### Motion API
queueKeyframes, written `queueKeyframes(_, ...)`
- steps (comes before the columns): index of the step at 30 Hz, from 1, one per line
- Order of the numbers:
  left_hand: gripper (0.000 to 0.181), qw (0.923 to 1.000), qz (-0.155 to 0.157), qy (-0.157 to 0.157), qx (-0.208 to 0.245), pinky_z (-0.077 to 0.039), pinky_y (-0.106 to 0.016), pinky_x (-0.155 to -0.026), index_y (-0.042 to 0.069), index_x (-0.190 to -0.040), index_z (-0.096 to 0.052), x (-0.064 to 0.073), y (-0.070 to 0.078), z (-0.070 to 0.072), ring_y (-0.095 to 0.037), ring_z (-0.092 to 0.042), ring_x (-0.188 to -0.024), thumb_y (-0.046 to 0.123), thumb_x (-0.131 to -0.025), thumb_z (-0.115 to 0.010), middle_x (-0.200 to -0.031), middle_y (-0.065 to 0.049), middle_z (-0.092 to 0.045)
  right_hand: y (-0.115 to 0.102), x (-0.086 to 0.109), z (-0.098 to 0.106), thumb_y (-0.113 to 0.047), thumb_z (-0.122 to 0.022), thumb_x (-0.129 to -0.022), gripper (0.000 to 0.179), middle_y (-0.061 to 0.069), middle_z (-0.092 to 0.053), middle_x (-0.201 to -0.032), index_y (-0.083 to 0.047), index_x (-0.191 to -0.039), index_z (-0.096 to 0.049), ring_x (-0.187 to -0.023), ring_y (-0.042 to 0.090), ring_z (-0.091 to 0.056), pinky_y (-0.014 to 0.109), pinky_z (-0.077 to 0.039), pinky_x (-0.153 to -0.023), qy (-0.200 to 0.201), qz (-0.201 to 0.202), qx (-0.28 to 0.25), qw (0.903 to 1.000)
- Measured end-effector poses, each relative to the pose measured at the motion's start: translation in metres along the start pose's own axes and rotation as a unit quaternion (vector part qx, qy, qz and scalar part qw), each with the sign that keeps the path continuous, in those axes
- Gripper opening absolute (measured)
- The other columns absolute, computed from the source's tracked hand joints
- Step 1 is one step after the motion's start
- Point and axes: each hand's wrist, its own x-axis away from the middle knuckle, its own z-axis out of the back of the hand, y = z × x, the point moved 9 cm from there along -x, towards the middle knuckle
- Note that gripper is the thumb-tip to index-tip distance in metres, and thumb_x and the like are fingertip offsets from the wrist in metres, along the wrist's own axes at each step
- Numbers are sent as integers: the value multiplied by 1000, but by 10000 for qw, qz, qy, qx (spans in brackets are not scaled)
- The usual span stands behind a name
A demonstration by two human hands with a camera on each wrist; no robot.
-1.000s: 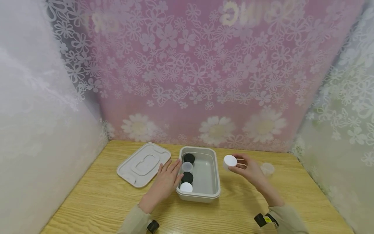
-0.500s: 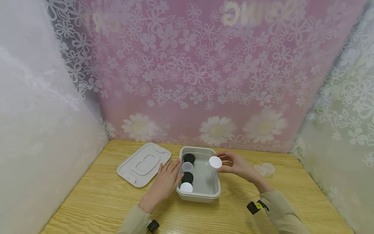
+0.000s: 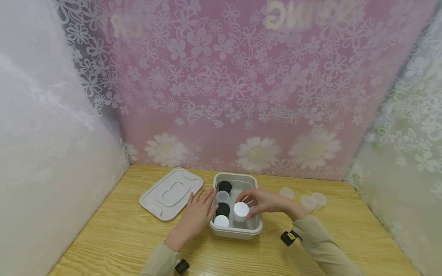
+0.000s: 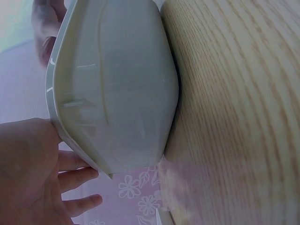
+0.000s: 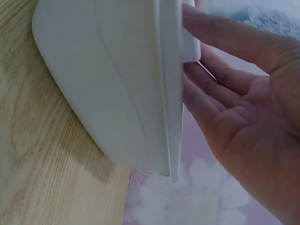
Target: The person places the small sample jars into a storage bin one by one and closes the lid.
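Note:
A light grey plastic box (image 3: 238,231) stands uncovered on the table. Along its left wall, a row holds two black-lidded jars (image 3: 225,187), a translucent-topped one (image 3: 222,196) and a white-topped one (image 3: 221,221). My right hand (image 3: 266,201) pinches a small white-lidded jar (image 3: 241,210) between thumb and fingers, over the box's right half near the front. In the right wrist view that jar (image 5: 191,47) shows just past the rim, partly hidden. My left hand (image 3: 195,216) rests on the left rim, fingers extended; the left wrist view shows them against the box's edge (image 4: 54,89).
The box's pale lid (image 3: 171,193) lies flat on the table to the left. Right of the box, beyond my right forearm, are several small translucent cups or lids (image 3: 308,203). A flowered pink curtain (image 3: 221,96) hangs behind the wooden table (image 3: 114,230).
My right hand has carried the white-lidded jar leftward from beside the box and down to its right half. More of the translucent pieces now show behind the forearm. My left hand stays put.

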Motion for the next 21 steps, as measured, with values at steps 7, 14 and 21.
queueKeyframes(7,52,10000,26,-29,19,-30,-69,-110,3,-149,-50,0,0,0,-43,-40,-142,33,-106,-53,-152,-12,-50,2,-7,-15,5,-80,-82,45,3,-64,-122,-6,-122,-63,-114,25,-66,32,-53,-98,-390,-302,548,9973)
queueKeyframes(14,53,10000,56,-79,24,-30,-69,-111,4,-150,-49,0,0,0,-43,-38,-144,33,-107,-52,-153,-12,-49,0,-10,-26,10,-79,-79,42,1,-64,-116,-8,-113,-63,-112,22,-66,33,-54,-96,-666,-496,645,9945)
queueKeyframes(21,52,10000,39,-57,47,-30,-69,-111,3,-150,-49,0,0,1,-43,-39,-143,32,-107,-52,-153,-12,-50,-1,-15,-31,9,-81,-76,41,0,-65,-111,-8,-108,-63,-107,18,-68,29,-56,-91,-709,-528,1067,9904)
